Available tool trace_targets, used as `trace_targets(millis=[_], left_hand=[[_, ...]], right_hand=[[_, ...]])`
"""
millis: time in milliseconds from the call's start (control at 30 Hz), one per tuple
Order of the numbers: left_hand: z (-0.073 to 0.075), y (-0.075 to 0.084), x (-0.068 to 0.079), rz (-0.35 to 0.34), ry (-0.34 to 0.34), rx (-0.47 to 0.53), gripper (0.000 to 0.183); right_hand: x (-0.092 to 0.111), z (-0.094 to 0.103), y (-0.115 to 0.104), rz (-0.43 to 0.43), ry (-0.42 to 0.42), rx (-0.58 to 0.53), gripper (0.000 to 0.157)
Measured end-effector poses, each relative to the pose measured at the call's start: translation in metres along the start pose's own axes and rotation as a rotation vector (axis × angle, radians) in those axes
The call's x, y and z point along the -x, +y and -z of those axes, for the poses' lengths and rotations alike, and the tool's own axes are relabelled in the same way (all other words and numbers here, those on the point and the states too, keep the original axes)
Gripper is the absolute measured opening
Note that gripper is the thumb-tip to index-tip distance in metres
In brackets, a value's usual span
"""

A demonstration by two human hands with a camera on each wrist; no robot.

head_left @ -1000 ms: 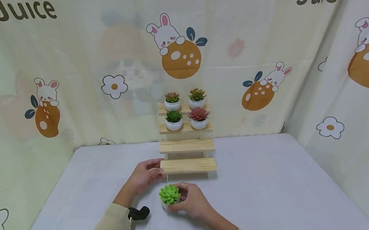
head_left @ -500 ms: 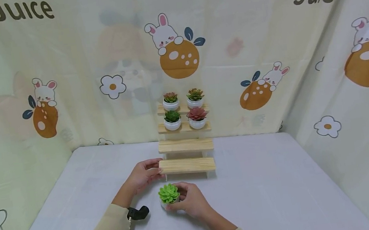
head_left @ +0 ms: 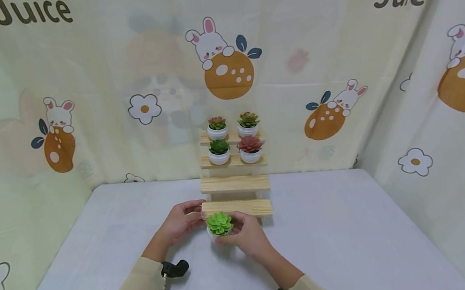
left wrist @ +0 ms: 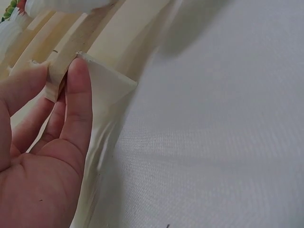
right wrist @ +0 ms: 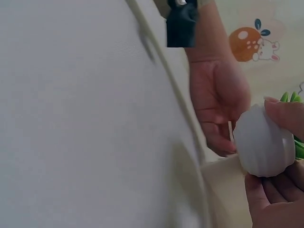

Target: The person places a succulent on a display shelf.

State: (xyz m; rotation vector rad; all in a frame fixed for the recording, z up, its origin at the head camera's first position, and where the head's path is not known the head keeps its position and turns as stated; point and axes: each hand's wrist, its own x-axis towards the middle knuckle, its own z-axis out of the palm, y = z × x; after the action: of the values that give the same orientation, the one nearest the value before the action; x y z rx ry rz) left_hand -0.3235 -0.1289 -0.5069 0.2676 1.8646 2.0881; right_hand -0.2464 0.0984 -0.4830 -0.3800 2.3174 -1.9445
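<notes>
A bright green succulent in a white pot [head_left: 219, 224] is held by my right hand [head_left: 249, 234], just in front of the lowest step of a tiered wooden shelf [head_left: 235, 184]. In the right wrist view, thumb and fingers grip the white pot [right wrist: 266, 142] from both sides, its underside showing above the table. My left hand [head_left: 182, 222] pinches the left end of the lowest wooden step [head_left: 249, 207]. The left wrist view shows the thumb and fingers of this hand [left wrist: 52, 156] around the end of the plank [left wrist: 71, 52].
Two potted succulents stand on the top step and two on the one below, among them a red one [head_left: 250, 148] and a dark green one [head_left: 219, 151]. A white-covered table [head_left: 335, 238] lies beneath. Patterned curtain [head_left: 275, 28] hangs behind and at both sides.
The right hand has lifted the green succulent and carried it forward and slightly right, up to the lowest step. The left hand keeps its grip on the shelf.
</notes>
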Motion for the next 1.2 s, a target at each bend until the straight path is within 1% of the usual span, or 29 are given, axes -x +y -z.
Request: trace_targets(millis=[167, 300, 433, 533, 667, 833, 1033, 1200], left_hand=[[0.001, -0.001, -0.001, -0.003, -0.012, 0.014, 0.053], [0.002, -0.001, -0.001, -0.005, -0.017, 0.02, 0.053], [0.002, -0.001, -0.001, -0.003, -0.015, 0.022, 0.053], [0.001, -0.001, -0.001, 0.002, -0.013, 0.023, 0.053], [0.001, 0.001, -0.001, 0.016, -0.004, 0.027, 0.053], [0.0, 0.003, 0.001, 0.033, 0.011, 0.025, 0.053], [0.0, 0.003, 0.0, 0.035, 0.011, 0.024, 0.053], [0.0, 0.003, 0.001, 0.039, 0.01, 0.025, 0.054]], right_hand=[[-0.015, 0.009, -0.016, -0.002, 0.068, 0.026, 0.062], [-0.028, 0.016, -0.025, 0.003, 0.116, 0.07, 0.062], [-0.039, 0.022, -0.031, -0.008, 0.135, 0.095, 0.062], [-0.046, 0.025, -0.034, 0.004, 0.136, 0.098, 0.06], [-0.057, 0.026, -0.039, 0.034, 0.154, 0.099, 0.059], [-0.069, 0.028, -0.044, 0.031, 0.199, 0.145, 0.063], [-0.079, 0.027, -0.049, 0.035, 0.235, 0.214, 0.055], [-0.086, 0.026, -0.049, 0.053, 0.26, 0.242, 0.052]])
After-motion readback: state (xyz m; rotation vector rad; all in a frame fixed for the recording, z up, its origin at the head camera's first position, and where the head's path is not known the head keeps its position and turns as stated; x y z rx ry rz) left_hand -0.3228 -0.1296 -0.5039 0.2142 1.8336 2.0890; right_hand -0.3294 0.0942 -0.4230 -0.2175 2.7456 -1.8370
